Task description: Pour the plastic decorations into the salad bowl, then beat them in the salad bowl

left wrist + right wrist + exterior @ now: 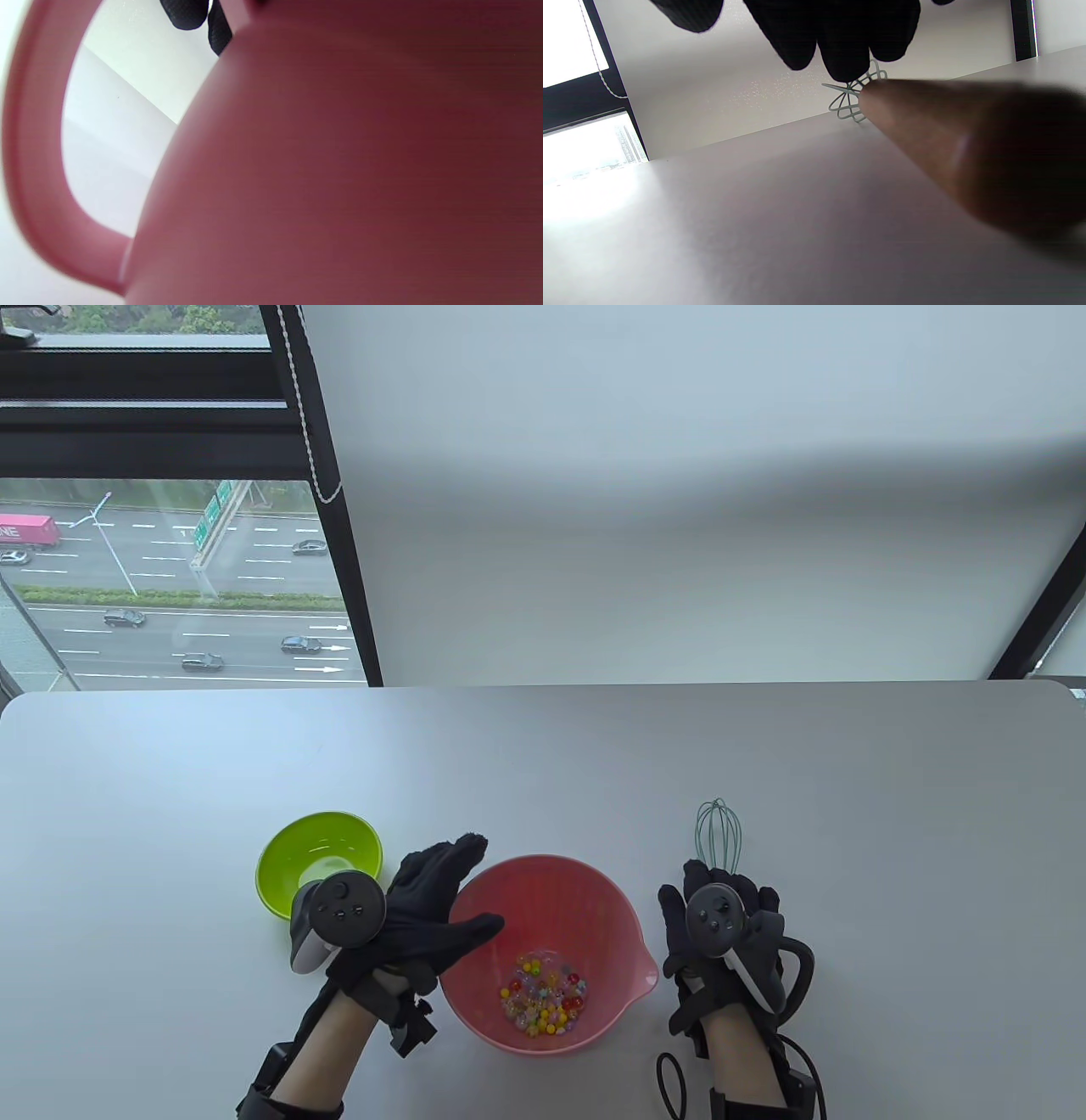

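The pink salad bowl [612,901] stands near the table's front edge with several coloured plastic decorations [543,993] on its bottom. My left hand [434,899] lies at the bowl's left rim, thumb reaching over the inside, fingers stretched along the outside. The left wrist view is filled by the bowl's outer wall [339,169] and its loop handle [25,169]. A whisk [719,831] with pale green wires lies right of the bowl. My right hand [679,920] hovers over its brown handle [967,144], fingers [844,51] hanging relaxed above it, not wrapped round it.
A lime green bowl [318,848] stands left of my left hand, and nothing shows inside it. The grey table [543,763] runs back to a white wall, with a window at the far left. The pink bowl's spout [649,976] points right, toward the whisk.
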`<state>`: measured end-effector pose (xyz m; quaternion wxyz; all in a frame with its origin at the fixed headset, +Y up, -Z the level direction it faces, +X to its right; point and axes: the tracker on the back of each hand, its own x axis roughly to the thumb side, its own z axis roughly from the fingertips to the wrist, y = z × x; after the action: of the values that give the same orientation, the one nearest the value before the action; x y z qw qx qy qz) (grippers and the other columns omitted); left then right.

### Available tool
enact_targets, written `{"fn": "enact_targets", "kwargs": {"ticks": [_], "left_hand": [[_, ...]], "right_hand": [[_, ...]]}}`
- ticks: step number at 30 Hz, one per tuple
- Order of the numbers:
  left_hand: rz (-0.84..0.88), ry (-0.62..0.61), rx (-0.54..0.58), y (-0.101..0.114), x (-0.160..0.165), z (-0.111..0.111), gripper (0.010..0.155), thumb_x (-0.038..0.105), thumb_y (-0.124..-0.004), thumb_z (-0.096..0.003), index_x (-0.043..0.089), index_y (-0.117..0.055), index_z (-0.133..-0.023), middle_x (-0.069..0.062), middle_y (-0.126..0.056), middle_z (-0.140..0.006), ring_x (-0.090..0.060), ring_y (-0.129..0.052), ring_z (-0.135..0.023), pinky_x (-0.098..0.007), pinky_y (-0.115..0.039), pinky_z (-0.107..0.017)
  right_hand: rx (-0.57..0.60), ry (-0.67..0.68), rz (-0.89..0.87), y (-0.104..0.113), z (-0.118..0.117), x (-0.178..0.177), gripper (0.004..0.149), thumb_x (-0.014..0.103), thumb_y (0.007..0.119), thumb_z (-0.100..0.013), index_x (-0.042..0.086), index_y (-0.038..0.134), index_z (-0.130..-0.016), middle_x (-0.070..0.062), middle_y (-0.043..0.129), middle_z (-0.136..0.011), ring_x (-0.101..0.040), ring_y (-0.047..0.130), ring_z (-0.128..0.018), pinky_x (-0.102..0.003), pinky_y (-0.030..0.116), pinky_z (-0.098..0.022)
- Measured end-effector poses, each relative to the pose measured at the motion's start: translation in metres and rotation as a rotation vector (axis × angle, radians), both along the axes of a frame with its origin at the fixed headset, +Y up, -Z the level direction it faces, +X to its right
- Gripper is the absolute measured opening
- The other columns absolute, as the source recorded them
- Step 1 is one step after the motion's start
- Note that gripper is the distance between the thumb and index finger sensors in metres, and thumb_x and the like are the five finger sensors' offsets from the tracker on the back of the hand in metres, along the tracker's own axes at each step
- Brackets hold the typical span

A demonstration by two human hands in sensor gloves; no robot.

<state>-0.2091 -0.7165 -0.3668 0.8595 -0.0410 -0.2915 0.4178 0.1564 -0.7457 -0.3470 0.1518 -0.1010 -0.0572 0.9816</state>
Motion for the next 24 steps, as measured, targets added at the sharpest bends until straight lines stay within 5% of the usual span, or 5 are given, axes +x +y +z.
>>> {"fn": "enact_targets", "kwargs": {"ticks": [3,8,14,24], "left_hand": [[0.008,0.007,-0.063,0.000,-0.002,-0.001,0.081,0.064,-0.075,-0.0553,0.019,-0.047,-0.117,-0.013,-0.064,-0.108,-0.046,-0.060,-0.103,-0.066,-0.030,-0.078],[-0.175,0.060,-0.016,0.006,-0.005,0.000,0.071,0.058,-0.066,-0.0567,0.019,-0.052,-0.115,-0.007,-0.086,-0.083,-0.040,-0.082,-0.080,-0.065,-0.042,-0.078],[-0.031,0.049,-0.117,-0.004,-0.015,-0.002,0.062,0.044,-0.067,-0.0537,0.012,-0.063,-0.106,-0.002,-0.093,-0.051,-0.030,-0.093,-0.051,-0.060,-0.058,-0.073],[0.179,0.133,-0.101,-0.011,-0.043,0.006,0.059,0.041,-0.070,-0.0541,0.005,-0.067,-0.101,-0.005,-0.094,-0.042,-0.030,-0.094,-0.041,-0.056,-0.064,-0.070]], "right_hand": [[-0.001,0.002,0.001,0.000,0.000,0.000,0.064,0.064,0.058,-0.056,0.027,0.063,-0.108,-0.006,0.071,-0.108,-0.035,0.063,-0.099,-0.056,0.038,-0.077],[-0.005,0.004,0.005,-0.001,0.000,-0.001,0.064,0.064,0.058,-0.056,0.026,0.063,-0.108,-0.006,0.071,-0.108,-0.035,0.063,-0.099,-0.056,0.038,-0.077],[-0.008,0.005,0.012,-0.001,0.000,-0.001,0.064,0.064,0.058,-0.056,0.027,0.063,-0.107,-0.006,0.071,-0.108,-0.035,0.063,-0.099,-0.056,0.038,-0.077],[0.007,0.019,0.029,0.002,0.000,-0.007,0.064,0.065,0.058,-0.056,0.027,0.063,-0.108,-0.005,0.071,-0.108,-0.035,0.063,-0.099,-0.056,0.038,-0.077]]}}
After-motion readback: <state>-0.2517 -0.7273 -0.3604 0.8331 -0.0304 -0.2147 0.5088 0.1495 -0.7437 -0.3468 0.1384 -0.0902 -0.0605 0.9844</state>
